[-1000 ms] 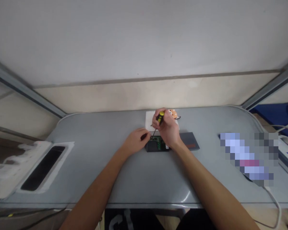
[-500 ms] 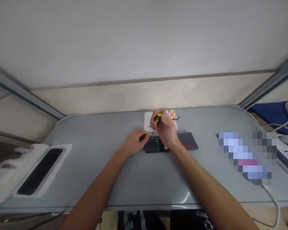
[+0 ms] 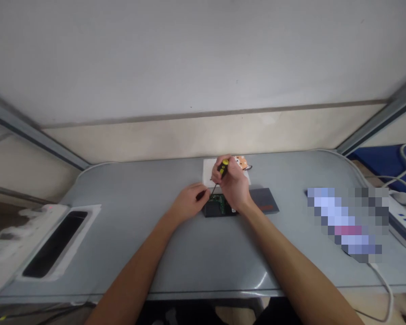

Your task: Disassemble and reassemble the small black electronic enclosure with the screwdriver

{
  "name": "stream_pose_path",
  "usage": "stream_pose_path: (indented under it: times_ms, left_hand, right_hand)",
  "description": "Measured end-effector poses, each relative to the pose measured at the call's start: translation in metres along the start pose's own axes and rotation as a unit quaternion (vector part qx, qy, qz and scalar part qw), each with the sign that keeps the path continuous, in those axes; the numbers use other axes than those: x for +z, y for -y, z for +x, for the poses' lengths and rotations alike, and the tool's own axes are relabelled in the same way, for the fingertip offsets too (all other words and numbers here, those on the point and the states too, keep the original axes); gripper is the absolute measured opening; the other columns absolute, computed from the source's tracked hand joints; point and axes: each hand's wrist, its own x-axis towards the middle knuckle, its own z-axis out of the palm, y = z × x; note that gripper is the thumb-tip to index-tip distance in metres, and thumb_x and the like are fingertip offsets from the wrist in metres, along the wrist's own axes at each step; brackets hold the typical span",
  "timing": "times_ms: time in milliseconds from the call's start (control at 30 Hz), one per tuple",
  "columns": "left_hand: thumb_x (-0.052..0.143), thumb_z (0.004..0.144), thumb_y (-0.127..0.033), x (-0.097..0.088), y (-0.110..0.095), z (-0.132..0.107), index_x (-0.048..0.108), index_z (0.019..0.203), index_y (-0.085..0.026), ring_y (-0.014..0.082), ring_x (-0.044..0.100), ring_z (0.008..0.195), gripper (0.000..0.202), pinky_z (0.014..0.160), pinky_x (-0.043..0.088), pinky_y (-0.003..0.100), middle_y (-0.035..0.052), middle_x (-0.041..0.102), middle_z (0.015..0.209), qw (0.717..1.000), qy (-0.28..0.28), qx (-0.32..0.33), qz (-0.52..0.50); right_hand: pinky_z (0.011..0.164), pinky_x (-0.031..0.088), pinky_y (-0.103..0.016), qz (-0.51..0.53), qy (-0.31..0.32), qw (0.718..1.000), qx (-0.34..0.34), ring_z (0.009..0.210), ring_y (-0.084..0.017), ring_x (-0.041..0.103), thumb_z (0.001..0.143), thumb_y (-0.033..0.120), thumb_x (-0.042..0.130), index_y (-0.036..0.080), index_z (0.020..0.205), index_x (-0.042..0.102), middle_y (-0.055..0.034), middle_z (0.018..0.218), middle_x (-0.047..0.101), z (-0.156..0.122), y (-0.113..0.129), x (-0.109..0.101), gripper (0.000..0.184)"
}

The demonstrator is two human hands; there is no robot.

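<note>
My right hand [image 3: 234, 184] is closed round a small screwdriver [image 3: 222, 170] with a yellow and black handle, its thin shaft slanting down to a small black device [image 3: 218, 207] with a green circuit board showing. My left hand [image 3: 188, 201] rests at the device's left end, fingers curled and pinched on a small dark part I cannot make out. A dark grey flat cover [image 3: 264, 200] lies just right of the device, partly behind my right wrist.
A white sheet [image 3: 209, 171] and a small orange figure [image 3: 241, 161] lie behind my hands on the grey table [image 3: 203, 253]. A white tray with a black recess [image 3: 56, 242] sits at the left edge. White power strips and cables [image 3: 403, 215] lie at right.
My hands have stayed at the device; the right hand with the screwdriver shifted very slightly. The view moved a little.
</note>
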Motion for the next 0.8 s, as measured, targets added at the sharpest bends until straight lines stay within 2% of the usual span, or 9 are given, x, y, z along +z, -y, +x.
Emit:
stream_pose_path:
  times_ms: [133,300,533,633,800]
  left_hand:
    - [0.049,0.104,-0.031,-0.002,-0.003,-0.002,0.064,0.083,-0.02,0.0159,0.058,0.075,0.028,0.073,0.046,0.03,0.0007,0.063,0.079,1.0,-0.003,0.006,-0.001]
    - [0.056,0.099,-0.028,-0.004,-0.008,-0.005,0.068,0.098,-0.021,0.0157,0.059,0.08,0.014,0.075,0.047,0.029,0.0023,0.062,0.091,0.999,-0.008,0.04,-0.019]
    - [0.059,0.099,-0.027,-0.005,-0.001,-0.004,0.071,0.094,-0.021,0.0146,0.058,0.076,0.014,0.072,0.048,0.029,0.0023,0.061,0.09,0.998,-0.039,0.037,-0.04]
    - [0.058,0.098,-0.025,-0.007,-0.006,-0.004,0.07,0.093,-0.021,0.0167,0.061,0.084,0.014,0.078,0.049,0.03,0.0034,0.064,0.092,0.998,-0.05,0.036,-0.023]
    - [0.057,0.098,-0.021,-0.008,-0.022,0.002,0.069,0.091,-0.021,0.0183,0.065,0.093,0.013,0.087,0.051,0.032,0.0035,0.068,0.093,0.993,-0.102,0.056,0.006]
  right_hand:
    - [0.055,0.035,-0.029,-0.003,0.003,1.0,0.0,0.06,-0.016,0.035,0.097,0.059,0.054,0.025,0.087,0.056,0.0016,0.067,0.038,0.0,0.001,-0.001,0.036]
    - [0.056,0.034,-0.028,0.032,-0.009,0.999,-0.02,0.059,-0.015,0.034,0.101,0.053,0.05,0.025,0.09,0.057,0.0014,0.068,0.038,0.003,0.008,-0.005,0.031]
    - [0.056,0.035,-0.028,0.041,-0.029,0.998,-0.025,0.058,-0.014,0.034,0.102,0.054,0.048,0.025,0.088,0.055,0.0019,0.067,0.036,0.007,0.022,-0.006,0.034]
    - [0.056,0.036,-0.028,0.041,-0.042,0.996,-0.061,0.058,-0.014,0.035,0.103,0.055,0.047,0.025,0.089,0.054,0.0022,0.069,0.036,0.01,0.03,-0.016,0.033]
    - [0.055,0.037,-0.027,0.03,-0.073,0.988,-0.13,0.058,-0.013,0.036,0.1,0.059,0.051,0.025,0.09,0.055,0.0026,0.069,0.037,0.017,0.042,-0.039,0.036]
